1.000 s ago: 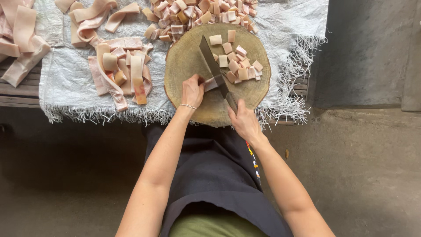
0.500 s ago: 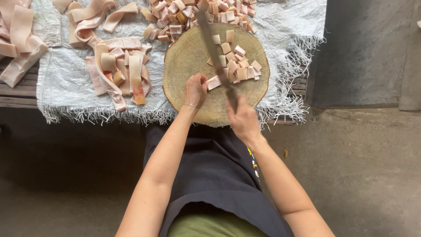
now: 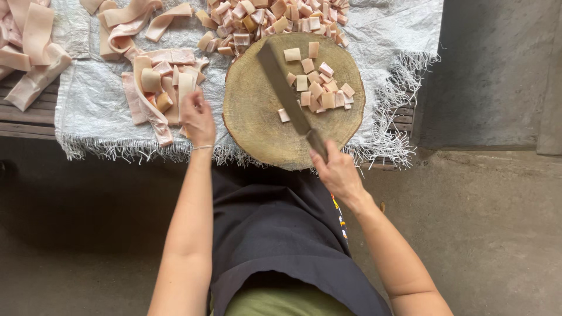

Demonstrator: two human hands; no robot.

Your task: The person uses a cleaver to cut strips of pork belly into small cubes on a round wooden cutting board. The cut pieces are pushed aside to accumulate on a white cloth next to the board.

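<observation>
Round wood block [image 3: 257,126] — pale cubes [image 3: 319,88].

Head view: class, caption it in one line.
Right hand holds knife on round board; left hand reaches strips.

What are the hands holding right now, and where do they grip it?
The right hand holds a long knife by its handle, blade lying across the round wooden block. The left hand touches pale meat strips; whether it grips one cannot be told.
</observation>
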